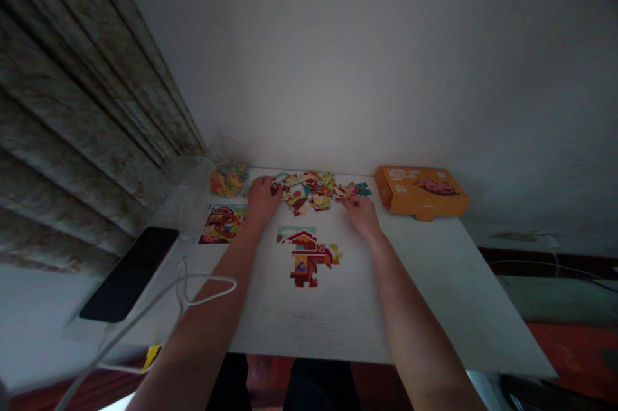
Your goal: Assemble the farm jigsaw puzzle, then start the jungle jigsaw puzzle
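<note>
Our left hand (263, 200) lies at the left end of the loose jigsaw pieces (309, 189), its fingers close together and curled over the nearest ones; we cannot tell whether it pinches a piece. Our right hand (360, 216) sits at the lower right edge of the same heap, fingers slightly parted and tips pointing down, and we cannot tell whether it holds anything either.

The pieces lie scattered along the far edge of the white surface (425, 282), near the middle of the frame. Below them, between our forearms, lies a partly built farm puzzle (309, 255) with a red barn roof and a gap in its joined pieces. To its left, just beside our left wrist, lies a picture card (222, 224) showing a red barn. Past the card, at the surface's far left corner, a clear plastic bag (228, 179) holds more colourful pieces. An orange puzzle box (421, 192) lies at the far right corner, just beside the heap.

At the lower left of the frame, a black device (128, 274) lies near a looping white cable (183, 282). A pleated curtain (82, 108) hangs at the upper left.
</note>
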`<state>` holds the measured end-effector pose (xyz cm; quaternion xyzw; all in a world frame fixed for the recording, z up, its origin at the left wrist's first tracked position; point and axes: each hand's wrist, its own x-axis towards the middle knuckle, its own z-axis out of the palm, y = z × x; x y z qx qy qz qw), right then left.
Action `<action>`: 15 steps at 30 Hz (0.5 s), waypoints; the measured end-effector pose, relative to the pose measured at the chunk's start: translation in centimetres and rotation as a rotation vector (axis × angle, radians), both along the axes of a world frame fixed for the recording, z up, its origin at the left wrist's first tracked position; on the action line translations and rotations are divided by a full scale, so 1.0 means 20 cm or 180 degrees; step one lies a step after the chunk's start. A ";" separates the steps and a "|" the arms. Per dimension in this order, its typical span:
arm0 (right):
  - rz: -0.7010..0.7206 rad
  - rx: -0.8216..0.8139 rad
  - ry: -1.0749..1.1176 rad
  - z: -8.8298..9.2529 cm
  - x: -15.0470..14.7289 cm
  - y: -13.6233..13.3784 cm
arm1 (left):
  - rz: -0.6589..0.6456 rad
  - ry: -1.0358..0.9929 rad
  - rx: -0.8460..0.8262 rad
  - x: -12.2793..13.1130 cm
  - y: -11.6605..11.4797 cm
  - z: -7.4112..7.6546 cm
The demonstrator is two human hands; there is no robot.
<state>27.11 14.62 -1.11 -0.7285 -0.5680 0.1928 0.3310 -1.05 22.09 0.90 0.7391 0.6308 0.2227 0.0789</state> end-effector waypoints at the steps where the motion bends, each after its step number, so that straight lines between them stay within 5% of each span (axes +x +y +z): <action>1: -0.0019 0.0002 -0.0018 0.00 0.00 0.00 | -0.0005 0.0092 -0.0065 0.01 0.04 0.00; 8: -0.0113 0.0065 -0.0318 0.02 -0.01 -0.01 | -0.0338 0.0788 -0.0757 0.04 0.25 0.03; 13: -0.0061 0.0442 -0.0347 0.01 -0.02 -0.02 | -0.0642 0.0658 -0.0598 0.11 0.16 -0.01; 15: 0.0013 0.0522 -0.0304 0.01 -0.02 -0.02 | -0.0453 0.0582 -0.0483 0.14 0.09 -0.02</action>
